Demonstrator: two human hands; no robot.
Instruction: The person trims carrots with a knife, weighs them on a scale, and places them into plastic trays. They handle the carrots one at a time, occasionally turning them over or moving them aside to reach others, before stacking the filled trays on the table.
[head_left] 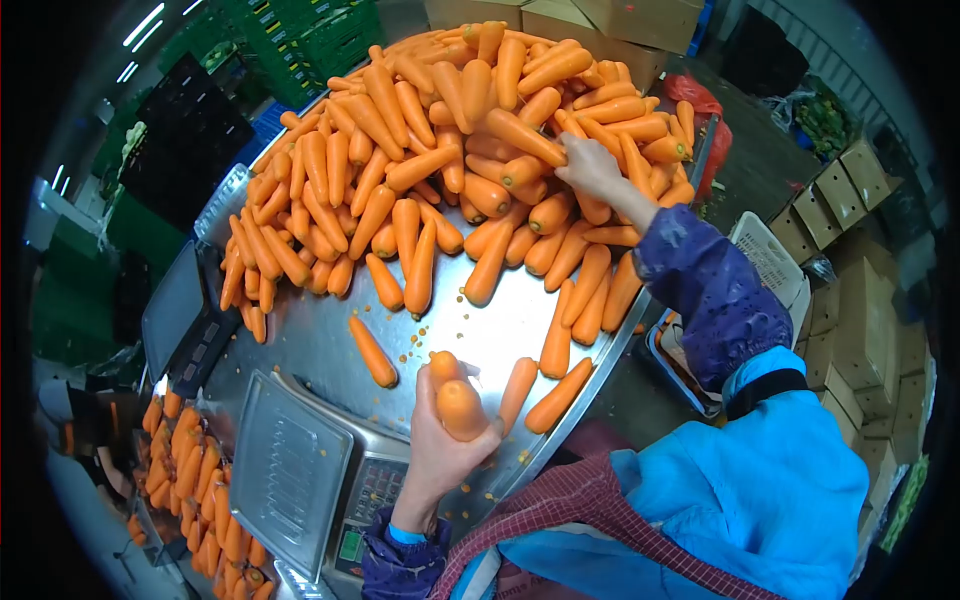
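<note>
A big pile of orange carrots [450, 150] covers the far half of a round metal table [320, 345]. My left hand [440, 440] is near the table's front edge and grips two carrots [455, 400] upright. My right hand [590, 170] reaches far out onto the right side of the pile, fingers curled over the carrots [540, 145] there. Loose carrots [372, 352] lie on the bare metal between the pile and my left hand. I wear a blue jacket with a dark patterned sleeve [710, 290].
A weighing scale [300, 465] with a steel pan stands at the table's front left. A second scale [180, 320] sits to the left. A crate of carrots [195, 500] is below left. Cardboard boxes [850, 250] stack at right, green crates [300, 40] at the back.
</note>
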